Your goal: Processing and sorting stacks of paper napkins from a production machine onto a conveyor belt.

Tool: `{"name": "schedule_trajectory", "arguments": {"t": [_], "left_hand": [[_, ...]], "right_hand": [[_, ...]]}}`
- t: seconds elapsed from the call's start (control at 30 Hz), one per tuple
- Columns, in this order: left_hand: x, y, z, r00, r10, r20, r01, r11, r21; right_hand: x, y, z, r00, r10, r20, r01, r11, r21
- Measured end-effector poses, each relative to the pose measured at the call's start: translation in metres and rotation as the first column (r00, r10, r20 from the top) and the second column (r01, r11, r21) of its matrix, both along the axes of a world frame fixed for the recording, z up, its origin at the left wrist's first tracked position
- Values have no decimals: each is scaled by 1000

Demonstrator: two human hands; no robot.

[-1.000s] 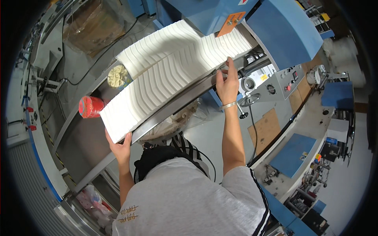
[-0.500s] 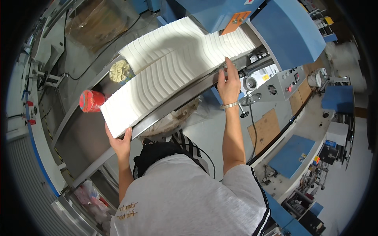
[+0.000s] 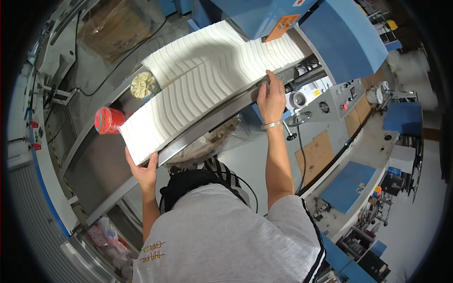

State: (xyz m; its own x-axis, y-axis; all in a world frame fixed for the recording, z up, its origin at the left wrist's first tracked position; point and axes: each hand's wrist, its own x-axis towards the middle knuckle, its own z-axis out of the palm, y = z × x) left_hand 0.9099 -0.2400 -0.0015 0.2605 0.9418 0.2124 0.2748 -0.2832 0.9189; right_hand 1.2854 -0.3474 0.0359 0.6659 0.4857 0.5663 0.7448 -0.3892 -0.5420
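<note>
Two rows of white folded paper tissues stand on edge, packed side by side, in a long metal trough. My left hand grips the near left end of the front row, its thumb on the near side and its fingers at the end face. Farther right, my right hand lies along the row's near side, fingers stretched out and fingertips at the tissues' lower edge by the metal rail. Beyond the left end of the rows are a red round roll and a pale yellow wrapped bundle.
A blue machine housing with an orange plate overhangs the far end of the rows. To the right are a handwheel and a grey control panel with buttons. A bagged bundle sits below the rail, and a large wrapped carton stands far left.
My right hand has shifted slightly left along the row's side. My left hand keeps its hold at the row's end, and the tissues have hardly moved.
</note>
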Motion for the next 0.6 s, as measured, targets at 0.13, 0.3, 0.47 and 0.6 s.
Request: {"name": "schedule_trajectory", "arguments": {"t": [0.13, 0.3, 0.47, 0.6], "left_hand": [[1, 0, 1, 1000, 6, 20, -5, 999, -31], [1, 0, 0, 1000, 21, -3, -22, 1000, -20], [3, -1, 3, 999, 30, 17, -29, 998, -52], [4, -1, 4, 999, 32, 16, -31, 998, -54]], "right_hand": [[4, 5, -5, 998, -29, -61, 31, 999, 31], [2, 9, -4, 984, -78, -162, 81, 997, 16], [4, 4, -3, 989, -126, -72, 122, 991, -61], [5, 1, -7, 996, -94, -10, 93, 992, -81]]}}
